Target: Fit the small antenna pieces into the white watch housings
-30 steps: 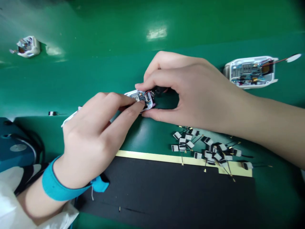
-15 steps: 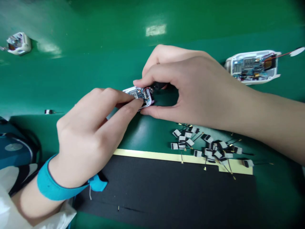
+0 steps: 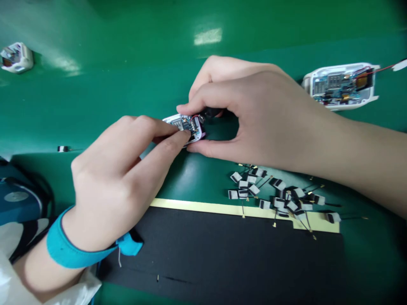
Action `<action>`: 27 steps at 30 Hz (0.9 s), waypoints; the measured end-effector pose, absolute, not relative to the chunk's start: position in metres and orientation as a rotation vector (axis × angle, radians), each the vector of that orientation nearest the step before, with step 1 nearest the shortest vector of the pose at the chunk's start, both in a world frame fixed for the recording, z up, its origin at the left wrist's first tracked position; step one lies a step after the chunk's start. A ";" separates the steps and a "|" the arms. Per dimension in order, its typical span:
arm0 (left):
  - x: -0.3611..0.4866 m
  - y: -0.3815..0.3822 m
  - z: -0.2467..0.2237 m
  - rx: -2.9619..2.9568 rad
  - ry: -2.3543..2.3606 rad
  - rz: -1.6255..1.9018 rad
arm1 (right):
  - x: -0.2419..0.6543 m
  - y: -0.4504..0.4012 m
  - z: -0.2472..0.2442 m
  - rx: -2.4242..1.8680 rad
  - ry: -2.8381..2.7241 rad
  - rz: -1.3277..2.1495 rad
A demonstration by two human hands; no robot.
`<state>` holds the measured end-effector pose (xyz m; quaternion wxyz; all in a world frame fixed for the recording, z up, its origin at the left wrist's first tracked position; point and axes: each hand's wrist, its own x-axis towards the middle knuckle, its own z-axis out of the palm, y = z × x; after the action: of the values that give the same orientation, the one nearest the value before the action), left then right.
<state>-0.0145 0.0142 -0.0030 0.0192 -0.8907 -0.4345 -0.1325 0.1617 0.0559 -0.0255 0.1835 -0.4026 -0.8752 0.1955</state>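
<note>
Far middle: I could pass over the green table, between the white casing at left and the open casing at right.
Between hands: the left hand, small white device and right hand bar me.
Near right: loose tabs obstruct me.
Near middle: I have room over the black mat.

I am working over a glossy green tabletop. On my right an open white case is lying, a second case is sitting far left, one black-and-white piece is resting nearer, and a cluster of similar pieces is partly overlapping a yellow-edged black mat.
</note>
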 end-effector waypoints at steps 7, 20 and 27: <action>-0.017 0.014 -0.005 -2.754 -1.141 -0.374 | 0.170 0.056 -0.025 -1.044 -2.392 0.603; -0.021 0.017 -0.008 -2.761 -1.007 -0.412 | 0.168 0.042 -0.007 -0.889 -1.985 0.778; -0.020 0.017 -0.009 -2.746 -0.994 -0.445 | 0.159 0.039 -0.013 -0.873 -2.000 0.621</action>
<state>-0.0204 0.0168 -0.0087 0.0935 -0.9255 -0.3350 -0.1500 0.1588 0.0390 -0.0131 0.4227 -0.3486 -0.7989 0.2482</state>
